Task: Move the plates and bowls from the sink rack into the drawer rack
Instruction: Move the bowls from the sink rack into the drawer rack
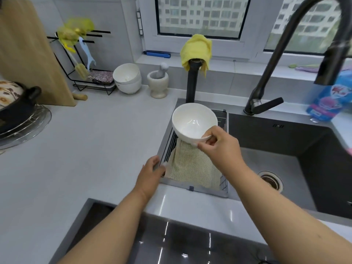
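Note:
My right hand [219, 144] pinches the near rim of a white bowl [192, 121] and holds it tilted above the sink rack [167, 147]. A striped beige cloth [192, 166] lies in the rack under the bowl and covers most of it. At the rack's left front corner my left hand [152, 171] rests with its fingers curled over the rim. No plates show in the rack. The drawer rack is out of view.
Two stacked white bowls [127, 78] and a stone mortar [158, 82] stand at the back of the grey counter. A black tap [285, 60] arches over the dark sink basin [285, 164]. A black glossy hob [171, 242] lies close to me.

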`<state>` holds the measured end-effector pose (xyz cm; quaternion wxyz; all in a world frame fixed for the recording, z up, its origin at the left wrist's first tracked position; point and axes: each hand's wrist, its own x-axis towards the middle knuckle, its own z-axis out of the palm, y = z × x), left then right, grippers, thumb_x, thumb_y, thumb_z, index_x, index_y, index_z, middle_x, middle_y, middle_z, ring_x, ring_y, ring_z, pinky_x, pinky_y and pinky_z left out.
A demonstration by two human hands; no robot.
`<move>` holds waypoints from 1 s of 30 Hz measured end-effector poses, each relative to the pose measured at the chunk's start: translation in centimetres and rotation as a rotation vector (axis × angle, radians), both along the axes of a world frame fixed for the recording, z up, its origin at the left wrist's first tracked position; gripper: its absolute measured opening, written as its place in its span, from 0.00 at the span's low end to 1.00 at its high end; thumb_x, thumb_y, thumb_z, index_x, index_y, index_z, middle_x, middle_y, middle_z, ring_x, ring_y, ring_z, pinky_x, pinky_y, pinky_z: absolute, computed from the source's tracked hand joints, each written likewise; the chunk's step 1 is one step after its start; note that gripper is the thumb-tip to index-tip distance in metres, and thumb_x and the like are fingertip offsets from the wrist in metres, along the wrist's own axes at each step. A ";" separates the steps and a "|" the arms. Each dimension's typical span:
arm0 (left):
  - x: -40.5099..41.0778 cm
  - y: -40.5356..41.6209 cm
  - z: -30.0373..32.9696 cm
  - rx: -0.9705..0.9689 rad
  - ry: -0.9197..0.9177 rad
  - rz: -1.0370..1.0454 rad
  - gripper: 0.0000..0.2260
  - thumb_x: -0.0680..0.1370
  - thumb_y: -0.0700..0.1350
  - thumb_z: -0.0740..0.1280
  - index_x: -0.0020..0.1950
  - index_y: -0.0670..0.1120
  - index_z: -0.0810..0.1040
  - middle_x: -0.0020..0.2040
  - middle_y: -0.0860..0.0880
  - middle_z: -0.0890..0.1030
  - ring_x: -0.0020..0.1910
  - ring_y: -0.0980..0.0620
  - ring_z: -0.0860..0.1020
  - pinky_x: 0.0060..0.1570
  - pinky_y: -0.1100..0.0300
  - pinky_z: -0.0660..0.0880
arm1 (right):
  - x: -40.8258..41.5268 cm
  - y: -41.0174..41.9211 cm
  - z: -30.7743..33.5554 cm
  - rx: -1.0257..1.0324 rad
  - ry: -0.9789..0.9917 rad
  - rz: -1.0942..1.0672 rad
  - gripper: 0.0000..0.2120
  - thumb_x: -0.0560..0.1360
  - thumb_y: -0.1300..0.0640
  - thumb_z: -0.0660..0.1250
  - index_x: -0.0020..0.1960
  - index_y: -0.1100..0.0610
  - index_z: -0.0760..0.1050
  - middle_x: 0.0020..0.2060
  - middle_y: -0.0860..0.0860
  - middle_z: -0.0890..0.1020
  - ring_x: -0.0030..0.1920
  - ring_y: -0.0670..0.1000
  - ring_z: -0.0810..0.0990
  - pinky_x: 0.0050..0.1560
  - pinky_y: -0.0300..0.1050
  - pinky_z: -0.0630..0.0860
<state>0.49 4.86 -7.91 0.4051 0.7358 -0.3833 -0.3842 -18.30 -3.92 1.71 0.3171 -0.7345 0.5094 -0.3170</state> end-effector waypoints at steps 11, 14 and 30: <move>-11.0 12.0 6.7 -0.127 0.707 0.257 0.19 0.79 0.57 0.60 0.62 0.45 0.73 0.52 0.37 0.81 0.46 0.42 0.82 0.45 0.49 0.80 | -8.1 13.7 -1.6 -0.038 0.116 0.286 0.16 0.63 0.48 0.79 0.39 0.50 0.72 0.30 0.45 0.76 0.34 0.48 0.75 0.37 0.44 0.73; -13.5 15.9 7.2 -0.138 0.681 0.324 0.18 0.79 0.54 0.61 0.62 0.43 0.73 0.53 0.36 0.82 0.41 0.43 0.83 0.38 0.54 0.80 | -10.2 16.7 -1.4 -0.026 0.071 0.376 0.13 0.67 0.47 0.75 0.39 0.52 0.74 0.30 0.45 0.76 0.33 0.43 0.73 0.36 0.41 0.71; -17.6 41.9 9.9 -0.326 0.596 0.921 0.16 0.80 0.53 0.59 0.56 0.41 0.74 0.34 0.42 0.81 0.27 0.47 0.80 0.26 0.58 0.77 | -5.4 35.0 -0.7 0.994 -0.346 0.835 0.16 0.76 0.45 0.62 0.56 0.56 0.73 0.40 0.55 0.79 0.37 0.52 0.79 0.38 0.48 0.76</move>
